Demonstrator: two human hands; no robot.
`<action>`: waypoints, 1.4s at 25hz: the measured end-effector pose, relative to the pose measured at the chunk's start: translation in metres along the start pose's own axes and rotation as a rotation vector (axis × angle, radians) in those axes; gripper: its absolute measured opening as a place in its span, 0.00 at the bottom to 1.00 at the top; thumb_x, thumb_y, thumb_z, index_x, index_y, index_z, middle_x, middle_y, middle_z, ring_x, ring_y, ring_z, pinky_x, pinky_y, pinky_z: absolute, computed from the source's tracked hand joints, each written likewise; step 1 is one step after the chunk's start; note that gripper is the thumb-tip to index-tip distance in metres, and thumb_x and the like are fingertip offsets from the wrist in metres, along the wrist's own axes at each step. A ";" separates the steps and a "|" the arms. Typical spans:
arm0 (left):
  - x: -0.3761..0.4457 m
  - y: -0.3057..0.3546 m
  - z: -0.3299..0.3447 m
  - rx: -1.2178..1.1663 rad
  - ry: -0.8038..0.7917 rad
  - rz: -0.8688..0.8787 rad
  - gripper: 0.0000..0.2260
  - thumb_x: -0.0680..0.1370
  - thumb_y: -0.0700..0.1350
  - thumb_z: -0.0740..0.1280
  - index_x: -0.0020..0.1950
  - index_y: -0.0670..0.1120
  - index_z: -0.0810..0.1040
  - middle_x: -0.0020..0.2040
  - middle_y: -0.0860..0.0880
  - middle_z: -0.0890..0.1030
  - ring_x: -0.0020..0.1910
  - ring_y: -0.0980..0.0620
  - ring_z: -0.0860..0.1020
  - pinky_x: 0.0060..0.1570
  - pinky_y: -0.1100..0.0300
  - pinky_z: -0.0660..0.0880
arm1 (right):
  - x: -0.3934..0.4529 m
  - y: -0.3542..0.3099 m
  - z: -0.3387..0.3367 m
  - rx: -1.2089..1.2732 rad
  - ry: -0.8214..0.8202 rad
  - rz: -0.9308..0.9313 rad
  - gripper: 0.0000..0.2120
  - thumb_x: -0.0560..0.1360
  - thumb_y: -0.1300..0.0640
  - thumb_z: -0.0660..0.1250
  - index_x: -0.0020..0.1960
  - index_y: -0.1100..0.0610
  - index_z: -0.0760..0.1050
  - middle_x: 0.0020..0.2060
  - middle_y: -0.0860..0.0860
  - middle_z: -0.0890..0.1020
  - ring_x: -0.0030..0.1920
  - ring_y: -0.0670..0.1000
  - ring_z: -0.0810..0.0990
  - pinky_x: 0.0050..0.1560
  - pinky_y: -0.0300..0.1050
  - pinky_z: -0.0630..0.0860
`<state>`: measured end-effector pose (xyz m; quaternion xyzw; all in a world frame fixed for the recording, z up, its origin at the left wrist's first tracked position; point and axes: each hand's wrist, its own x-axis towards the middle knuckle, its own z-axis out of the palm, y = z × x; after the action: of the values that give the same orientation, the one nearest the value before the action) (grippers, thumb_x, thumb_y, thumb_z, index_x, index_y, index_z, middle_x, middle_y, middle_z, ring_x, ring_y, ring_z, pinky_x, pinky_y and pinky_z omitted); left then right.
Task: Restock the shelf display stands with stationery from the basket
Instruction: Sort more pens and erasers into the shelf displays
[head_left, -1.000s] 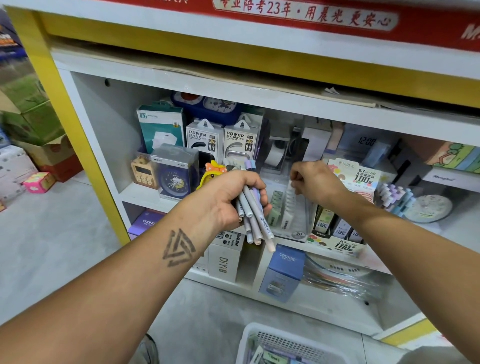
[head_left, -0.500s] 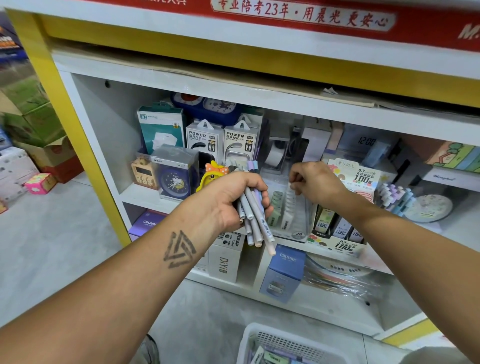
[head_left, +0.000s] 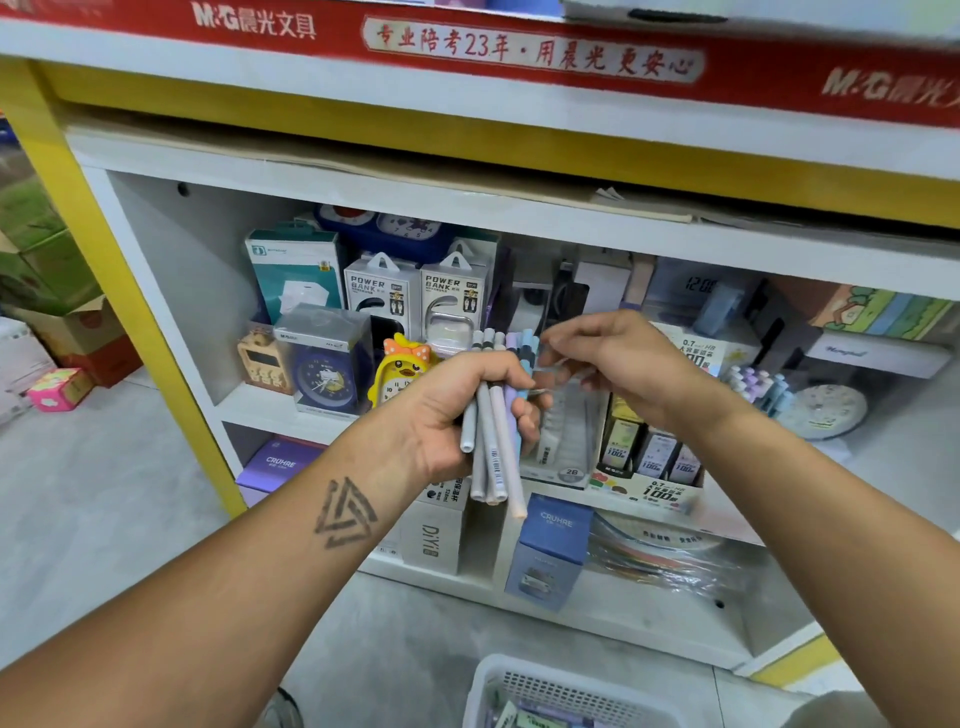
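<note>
Shelf (head_left: 291, 415) backdrop, left hand (head_left: 457, 410) fingers gripping pens (head_left: 491, 415), right hand (head_left: 618, 358) fingers loosely spread at their tips

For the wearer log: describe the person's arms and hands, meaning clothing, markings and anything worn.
Both forearms are bare, with no sleeves, gloves, watch or rings in view. The left forearm carries a dark tattoo of interlocking triangle outlines near the wrist. The left hand and right hand show no markings; the right forearm is unmarked.

My one camera sits on my head, looking forward and down, close to the white shelf (head_left: 291, 415). My forearms reach in from the bottom edge, and the basket (head_left: 498, 680) shows lowest.
</note>
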<state>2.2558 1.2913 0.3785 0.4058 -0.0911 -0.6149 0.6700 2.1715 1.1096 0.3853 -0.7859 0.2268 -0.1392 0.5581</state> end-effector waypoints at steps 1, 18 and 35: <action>0.002 -0.003 0.004 0.003 -0.039 -0.002 0.17 0.69 0.34 0.65 0.57 0.37 0.74 0.41 0.40 0.76 0.26 0.55 0.71 0.27 0.62 0.74 | -0.012 -0.001 -0.004 0.116 -0.095 0.039 0.06 0.79 0.56 0.70 0.50 0.56 0.85 0.44 0.55 0.87 0.40 0.48 0.83 0.35 0.39 0.75; 0.034 -0.013 0.012 0.033 0.120 0.017 0.24 0.68 0.33 0.65 0.64 0.30 0.71 0.47 0.31 0.81 0.27 0.52 0.74 0.26 0.62 0.75 | -0.035 0.023 -0.045 0.414 0.031 0.015 0.07 0.74 0.71 0.70 0.51 0.65 0.81 0.45 0.64 0.86 0.40 0.54 0.85 0.44 0.41 0.83; 0.014 0.007 -0.002 -0.033 0.347 0.118 0.06 0.74 0.32 0.63 0.41 0.42 0.70 0.33 0.42 0.74 0.25 0.50 0.75 0.28 0.62 0.77 | 0.023 0.009 -0.014 -1.041 0.339 -0.407 0.07 0.76 0.67 0.68 0.50 0.59 0.82 0.43 0.56 0.84 0.45 0.58 0.82 0.46 0.50 0.80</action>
<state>2.2653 1.2788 0.3762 0.4887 0.0124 -0.4967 0.7171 2.1832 1.0839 0.3806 -0.9512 0.1961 -0.2376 0.0161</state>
